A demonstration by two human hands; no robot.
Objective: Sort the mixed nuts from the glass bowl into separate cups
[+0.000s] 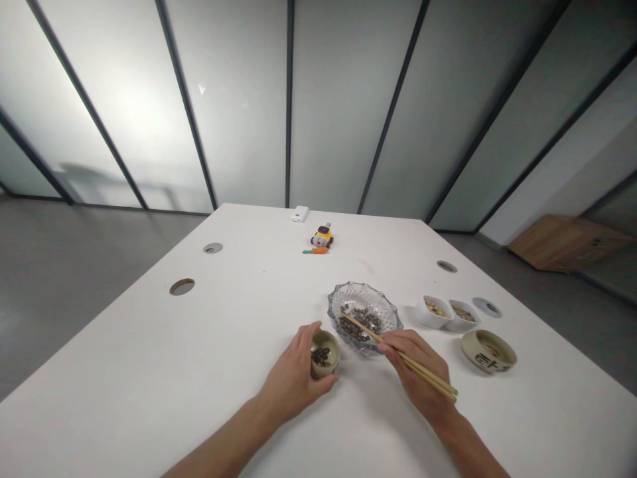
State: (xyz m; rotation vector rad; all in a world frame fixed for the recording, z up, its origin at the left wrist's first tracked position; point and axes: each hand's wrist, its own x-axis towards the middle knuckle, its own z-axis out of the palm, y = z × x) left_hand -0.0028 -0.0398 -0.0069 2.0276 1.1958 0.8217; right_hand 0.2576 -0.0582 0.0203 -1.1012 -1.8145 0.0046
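My left hand [293,372] is wrapped round a small pale-green cup [334,364] standing on the white table. Several dark, small pieces [321,356] lie inside the cup; I cannot make out their exact kind. In my right hand [421,368] is a pair of wooden chopsticks [423,370], gripped near the middle. Their tips reach into a clear scalloped glass bowl [388,311], just right of and beyond the cup. Many similar dark pieces [359,323] cover the bottom of that bowl. Whether the tips pinch a piece is too small to tell.
To the right stand two joined white dishes [432,319] with pale pieces inside, and a pale-green ceramic bowl [490,352] with black lettering. Farther back are a yellow toy car [323,236], an orange-and-green screwdriver [316,251] and a white device [299,214]. The table has a hole [182,287] at left.
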